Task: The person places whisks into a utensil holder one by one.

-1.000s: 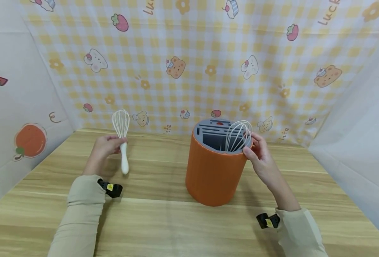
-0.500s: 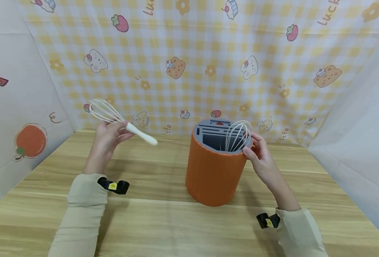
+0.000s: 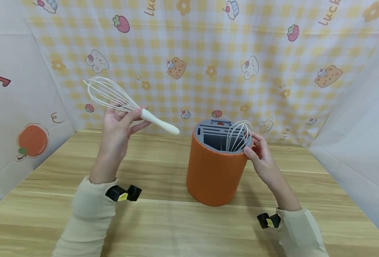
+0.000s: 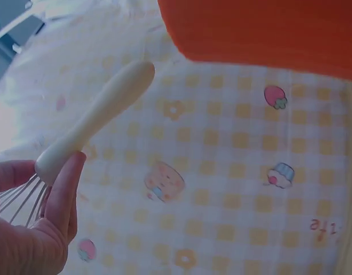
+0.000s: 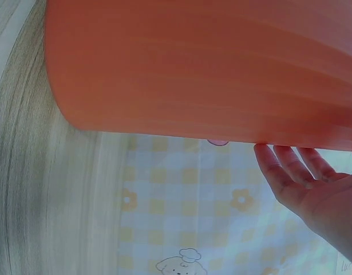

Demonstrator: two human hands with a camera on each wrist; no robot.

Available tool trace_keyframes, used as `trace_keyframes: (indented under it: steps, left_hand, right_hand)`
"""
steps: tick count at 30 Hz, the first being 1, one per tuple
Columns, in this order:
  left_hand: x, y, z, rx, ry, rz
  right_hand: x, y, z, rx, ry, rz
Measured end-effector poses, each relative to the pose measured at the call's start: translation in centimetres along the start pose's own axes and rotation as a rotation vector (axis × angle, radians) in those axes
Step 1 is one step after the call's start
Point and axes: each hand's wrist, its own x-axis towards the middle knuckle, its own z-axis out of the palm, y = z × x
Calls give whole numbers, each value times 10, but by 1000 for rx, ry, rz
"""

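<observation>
My left hand [image 3: 116, 130] is raised over the left side of the table, pinching a white whisk [image 3: 160, 122] where the wires meet the handle. The wire head points up and left; the handle slopes down to the right, its end short of the orange utensil holder [image 3: 215, 175]. In the left wrist view the whisk's handle [image 4: 107, 109] reaches out past the thumb and fingers. At the holder's right rim, my right hand [image 3: 263, 157] grips with thumb in front and fingers round the side. Another whisk [image 3: 238, 136] stands wires up in the large compartment, its handle hidden inside.
The holder's grey slotted top [image 3: 205, 125] has several narrow slits behind the large compartment. A yellow checked cloth [image 3: 189, 46] hangs at the back of the wooden table [image 3: 163, 228], and a white cloth [image 3: 13, 96] hangs at the left.
My left hand has lifted the whisk off the table and carried it up and right. The handle has swung from pointing towards me to pointing right. My right hand stays on the holder.
</observation>
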Motion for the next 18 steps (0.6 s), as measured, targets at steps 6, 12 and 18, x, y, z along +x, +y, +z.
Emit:
trace_keyframes:
  steps: [6, 12, 18]
  left_hand:
    - [-16, 6, 31, 171, -14, 107]
    - [-27, 5, 52, 193, -58, 130]
    - [-30, 1, 69, 183, -110, 153]
  right_hand:
    - [0, -1, 0, 5, -2, -8]
    - [0, -2, 0, 6, -19, -4]
    - [0, -2, 0, 3, -21, 0]
